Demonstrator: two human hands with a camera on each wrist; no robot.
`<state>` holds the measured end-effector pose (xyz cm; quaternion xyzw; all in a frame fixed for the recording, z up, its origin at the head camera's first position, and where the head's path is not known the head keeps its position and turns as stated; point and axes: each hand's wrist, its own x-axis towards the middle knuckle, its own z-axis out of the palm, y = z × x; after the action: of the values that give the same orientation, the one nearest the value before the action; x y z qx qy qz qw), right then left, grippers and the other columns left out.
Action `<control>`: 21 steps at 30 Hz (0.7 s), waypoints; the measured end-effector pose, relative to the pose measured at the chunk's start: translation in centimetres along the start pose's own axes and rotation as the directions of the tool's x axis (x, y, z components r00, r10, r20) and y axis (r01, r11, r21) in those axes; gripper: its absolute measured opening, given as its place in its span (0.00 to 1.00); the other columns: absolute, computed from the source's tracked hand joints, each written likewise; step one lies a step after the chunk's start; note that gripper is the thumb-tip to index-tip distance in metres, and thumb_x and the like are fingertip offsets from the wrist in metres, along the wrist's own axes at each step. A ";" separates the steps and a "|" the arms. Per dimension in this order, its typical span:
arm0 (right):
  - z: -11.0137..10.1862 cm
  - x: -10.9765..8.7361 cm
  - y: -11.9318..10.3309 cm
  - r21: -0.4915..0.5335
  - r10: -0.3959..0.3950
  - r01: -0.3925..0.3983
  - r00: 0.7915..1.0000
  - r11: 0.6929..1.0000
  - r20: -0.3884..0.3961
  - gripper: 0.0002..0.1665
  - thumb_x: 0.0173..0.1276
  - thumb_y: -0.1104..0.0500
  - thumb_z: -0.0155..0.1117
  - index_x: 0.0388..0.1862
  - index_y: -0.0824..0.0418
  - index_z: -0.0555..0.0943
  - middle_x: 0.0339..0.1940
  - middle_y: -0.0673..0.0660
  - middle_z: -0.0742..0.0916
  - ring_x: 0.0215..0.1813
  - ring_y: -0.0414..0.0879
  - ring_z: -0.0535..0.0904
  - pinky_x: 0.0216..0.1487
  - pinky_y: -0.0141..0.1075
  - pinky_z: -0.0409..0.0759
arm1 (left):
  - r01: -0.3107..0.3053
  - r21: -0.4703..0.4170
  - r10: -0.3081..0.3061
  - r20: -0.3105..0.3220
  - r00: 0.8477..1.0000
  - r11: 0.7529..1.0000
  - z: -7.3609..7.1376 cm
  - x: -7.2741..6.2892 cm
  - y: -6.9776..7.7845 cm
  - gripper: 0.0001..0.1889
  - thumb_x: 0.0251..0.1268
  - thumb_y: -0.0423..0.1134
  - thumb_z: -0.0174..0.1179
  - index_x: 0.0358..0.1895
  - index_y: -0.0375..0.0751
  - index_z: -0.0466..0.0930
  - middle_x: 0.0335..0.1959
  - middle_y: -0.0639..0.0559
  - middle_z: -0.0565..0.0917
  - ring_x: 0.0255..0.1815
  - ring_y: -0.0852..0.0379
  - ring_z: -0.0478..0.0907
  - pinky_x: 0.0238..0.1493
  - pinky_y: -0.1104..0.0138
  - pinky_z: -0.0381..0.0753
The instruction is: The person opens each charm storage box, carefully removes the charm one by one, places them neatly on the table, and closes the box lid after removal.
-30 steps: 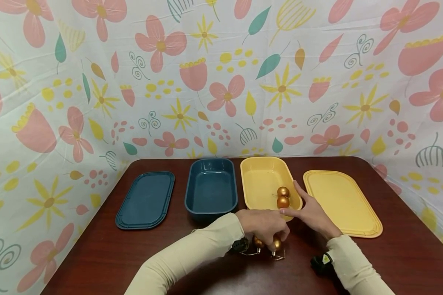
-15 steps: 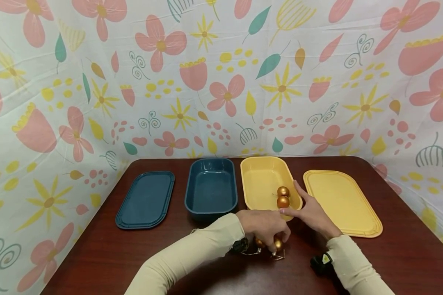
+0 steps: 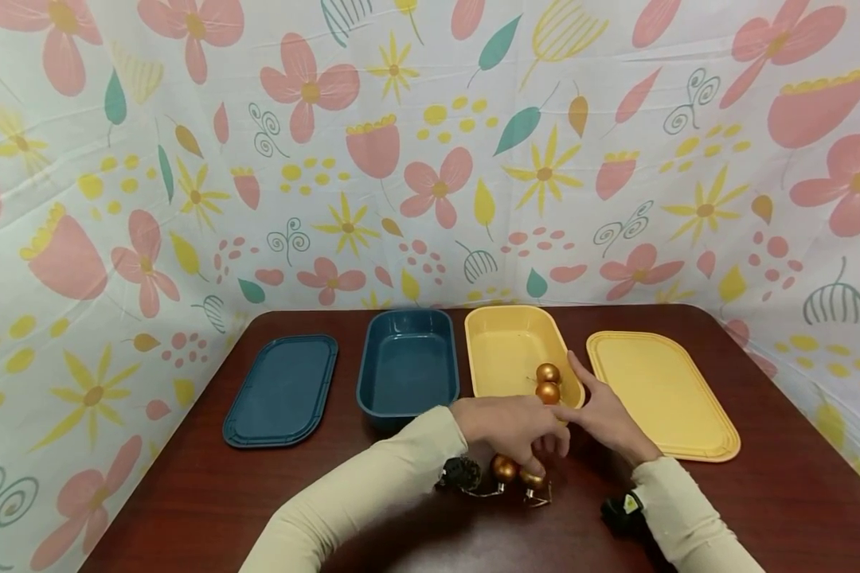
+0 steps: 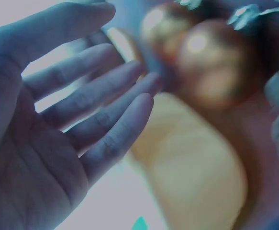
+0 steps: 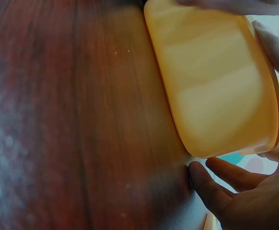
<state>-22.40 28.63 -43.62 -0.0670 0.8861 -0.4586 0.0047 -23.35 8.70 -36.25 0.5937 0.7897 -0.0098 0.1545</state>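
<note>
Two gold Christmas baubles (image 3: 503,469) with thin hanging strings lie on the dark wood table (image 3: 416,525), in front of the yellow container (image 3: 509,350). Just over them is my left hand (image 3: 512,430), fingers loosely extended. In the left wrist view its palm faces the camera, and a gap separates the fingertips from the blurred baubles. Inside the container's near right corner are two more gold baubles (image 3: 548,382). My right hand (image 3: 605,414) grips that corner, thumb across the near end and fingers along the right side; its fingertips (image 5: 201,177) show against the container's corner.
A dark blue container (image 3: 408,362) stands left of the yellow one. Farther left lies a flat blue lid (image 3: 281,390), and a yellow lid (image 3: 662,394) lies to the right. Behind the table hangs a flower-patterned cloth (image 3: 437,159).
My left hand has lifted slightly and its fingers have loosened, so the two table baubles show more fully. My right hand stays on the container.
</note>
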 end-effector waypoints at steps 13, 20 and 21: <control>0.2 -0.2 0.1 0.004 -0.029 0.029 0.999 1.000 0.013 0.66 0.62 0.47 0.75 0.84 0.56 0.40 0.84 0.66 0.52 0.81 0.68 0.50 0.70 0.67 0.62 | -0.048 -0.215 -0.012 -0.268 0.963 0.975 -3.5 -0.6 -2.9 0.13 0.67 0.39 0.67 0.53 0.44 0.85 0.48 0.55 0.89 0.47 0.65 0.85 0.51 0.78 0.81; 0.3 -0.2 -0.2 0.024 0.025 -0.025 1.000 0.999 0.007 0.66 0.61 0.45 0.75 0.84 0.49 0.40 0.84 0.65 0.52 0.82 0.70 0.48 0.71 0.71 0.59 | 0.037 -0.313 -0.144 -0.326 0.934 0.949 -3.3 1.8 -5.3 0.12 0.67 0.37 0.66 0.52 0.44 0.85 0.48 0.53 0.89 0.46 0.66 0.85 0.46 0.82 0.80; 0.3 -0.2 -0.2 0.023 0.028 -0.029 1.000 0.999 0.007 0.66 0.61 0.45 0.75 0.84 0.50 0.40 0.84 0.65 0.52 0.82 0.70 0.48 0.71 0.71 0.59 | 0.063 -0.322 -0.167 -0.305 0.938 0.945 -3.3 2.2 -5.7 0.12 0.67 0.37 0.67 0.52 0.44 0.86 0.48 0.53 0.89 0.46 0.67 0.84 0.45 0.82 0.80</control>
<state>-22.15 28.32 -43.62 -0.0558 0.8816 -0.4685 0.0148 -30.07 9.76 -34.62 0.5078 0.8299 0.2032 0.1104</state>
